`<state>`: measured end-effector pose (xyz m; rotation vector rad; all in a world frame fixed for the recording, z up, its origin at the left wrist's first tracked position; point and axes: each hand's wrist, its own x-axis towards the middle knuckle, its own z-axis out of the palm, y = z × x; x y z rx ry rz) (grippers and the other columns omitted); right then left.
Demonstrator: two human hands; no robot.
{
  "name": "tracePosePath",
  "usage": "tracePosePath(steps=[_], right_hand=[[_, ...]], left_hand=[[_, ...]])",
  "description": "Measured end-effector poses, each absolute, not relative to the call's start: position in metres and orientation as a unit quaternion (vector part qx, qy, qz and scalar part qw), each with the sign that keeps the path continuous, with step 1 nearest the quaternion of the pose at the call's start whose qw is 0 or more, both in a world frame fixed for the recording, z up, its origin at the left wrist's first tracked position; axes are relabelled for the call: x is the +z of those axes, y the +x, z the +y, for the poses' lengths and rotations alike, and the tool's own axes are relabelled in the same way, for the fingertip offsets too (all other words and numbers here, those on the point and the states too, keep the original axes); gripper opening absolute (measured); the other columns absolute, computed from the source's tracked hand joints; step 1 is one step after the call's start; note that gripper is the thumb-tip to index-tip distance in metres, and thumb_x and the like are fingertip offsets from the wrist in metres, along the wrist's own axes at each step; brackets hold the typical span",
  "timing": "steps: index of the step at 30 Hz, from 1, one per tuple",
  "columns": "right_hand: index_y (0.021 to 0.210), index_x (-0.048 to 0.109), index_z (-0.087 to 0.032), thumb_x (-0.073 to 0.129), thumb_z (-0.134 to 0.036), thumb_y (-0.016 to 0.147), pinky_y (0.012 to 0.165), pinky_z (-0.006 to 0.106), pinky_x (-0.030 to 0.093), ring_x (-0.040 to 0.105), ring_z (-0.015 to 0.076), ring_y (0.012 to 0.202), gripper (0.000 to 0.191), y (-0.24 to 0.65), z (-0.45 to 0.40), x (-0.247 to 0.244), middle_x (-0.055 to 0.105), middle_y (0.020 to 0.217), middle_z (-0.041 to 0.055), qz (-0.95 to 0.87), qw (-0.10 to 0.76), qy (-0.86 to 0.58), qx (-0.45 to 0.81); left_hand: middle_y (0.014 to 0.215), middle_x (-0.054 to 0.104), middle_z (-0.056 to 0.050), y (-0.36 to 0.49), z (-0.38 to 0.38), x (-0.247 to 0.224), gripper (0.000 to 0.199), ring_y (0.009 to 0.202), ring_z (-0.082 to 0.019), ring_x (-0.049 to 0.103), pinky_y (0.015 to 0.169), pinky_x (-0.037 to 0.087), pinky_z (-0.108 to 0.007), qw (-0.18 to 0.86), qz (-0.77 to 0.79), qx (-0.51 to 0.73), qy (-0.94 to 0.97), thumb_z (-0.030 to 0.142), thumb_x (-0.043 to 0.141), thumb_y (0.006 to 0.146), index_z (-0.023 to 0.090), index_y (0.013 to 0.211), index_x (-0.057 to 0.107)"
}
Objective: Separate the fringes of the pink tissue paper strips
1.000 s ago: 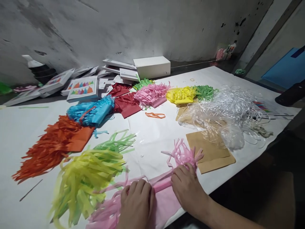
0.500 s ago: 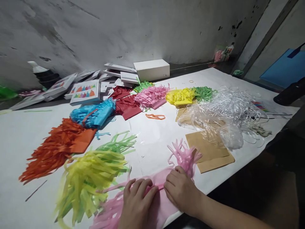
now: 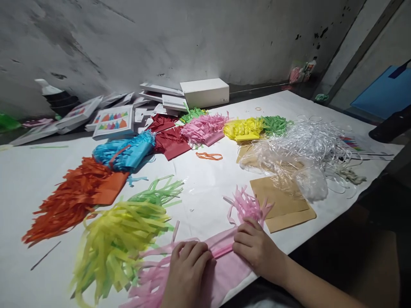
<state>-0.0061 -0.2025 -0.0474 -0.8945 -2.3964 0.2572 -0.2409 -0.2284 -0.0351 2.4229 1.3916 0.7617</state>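
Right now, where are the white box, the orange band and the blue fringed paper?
White box (image 3: 205,94): head view, front side.
Orange band (image 3: 208,158): head view, lower strand.
Blue fringed paper (image 3: 136,157): head view, unfringed part.

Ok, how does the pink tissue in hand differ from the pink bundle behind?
The near tissue lies spread, fringed at both ends; the back bundle is compact, its fringe bunched beside a plain band. The left hand and right hand are on the near tissue; no hand touches the back bundle. Both are pink and fringed.

Pink tissue sheet (image 3: 229,271) — fringed ends, folded middle, near table edge
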Motion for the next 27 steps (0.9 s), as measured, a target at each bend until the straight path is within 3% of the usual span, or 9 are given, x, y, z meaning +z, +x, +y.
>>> tracePosePath(steps=[7, 11, 15, 18, 23, 27], right_hand=[[0.086, 0.06, -0.019, 0.06, -0.01, 0.09, 0.111, 0.052, 0.026, 0.054, 0.0251, 0.094, 0.01, -0.024, -0.212, -0.046, 0.063, 0.089, 0.0047, -0.865, 0.196, -0.459, 0.052], [0.086, 0.059, -0.02, 0.065, -0.01, 0.085, 0.106, 0.053, 0.028, 0.053, 0.0259, 0.088, 0.011, -0.035, -0.213, -0.043, 0.062, 0.087, 0.0047, -0.836, 0.179, -0.518, 0.019], [0.086, 0.058, -0.02, 0.061, -0.003, 0.088, 0.116, 0.051, 0.017, 0.054, 0.023, 0.097, 0.018, -0.032, -0.215, -0.043, 0.063, 0.093, 0.0023, -0.868, 0.207, -0.451, 0.025], [0.088, 0.06, -0.018, 0.059, -0.007, 0.09, 0.119, 0.052, 0.013, 0.054, 0.024, 0.1, 0.012, -0.03, -0.216, -0.043, 0.063, 0.091, 0.0035, -0.893, 0.2, -0.402, 0.022], [0.088, 0.062, -0.016, 0.053, -0.005, 0.093, 0.115, 0.048, 0.022, 0.054, 0.0237, 0.09, 0.015, -0.042, -0.209, -0.053, 0.063, 0.086, 0.0052, -0.898, 0.218, -0.381, 0.003], [0.083, 0.059, -0.018, 0.054, -0.009, 0.095, 0.104, 0.043, 0.036, 0.056, 0.0214, 0.085, 0.016, -0.05, -0.197, -0.057, 0.063, 0.083, 0.0034, -0.859, 0.312, -0.401, 0.057]], left_hand=[[0.088, 0.068, -0.004, -0.228, -0.226, -0.031, 0.024, 0.087, -0.025, 0.06, 0.084, 0.035, -0.047, 0.108, 0.567, 0.158, 0.801, 0.016, 0.047, 0.096, 0.022, 0.08, 0.063], [0.091, 0.067, -0.006, -0.224, -0.224, -0.026, 0.023, 0.084, -0.025, 0.06, 0.083, 0.036, -0.048, 0.093, 0.588, 0.133, 0.792, 0.012, 0.047, 0.092, 0.021, 0.081, 0.065], [0.091, 0.072, -0.001, -0.228, -0.222, -0.03, 0.015, 0.087, -0.024, 0.061, 0.093, 0.034, -0.049, 0.039, 0.492, 0.215, 0.843, 0.011, 0.062, 0.084, 0.024, 0.083, 0.069], [0.084, 0.073, 0.0, -0.225, -0.218, -0.032, 0.014, 0.086, -0.024, 0.06, 0.101, 0.031, -0.052, -0.012, 0.453, 0.198, 0.869, 0.01, 0.067, 0.083, 0.022, 0.075, 0.068], [0.075, 0.068, 0.0, -0.221, -0.209, -0.028, 0.022, 0.077, -0.022, 0.059, 0.092, 0.038, -0.046, -0.034, 0.452, 0.172, 0.875, 0.008, 0.064, 0.086, 0.021, 0.068, 0.065], [0.1, 0.077, -0.004, -0.231, -0.213, -0.049, 0.018, 0.096, -0.023, 0.066, 0.098, 0.043, -0.042, -0.076, 0.383, 0.268, 0.881, 0.01, 0.057, 0.092, 0.022, 0.099, 0.069]])
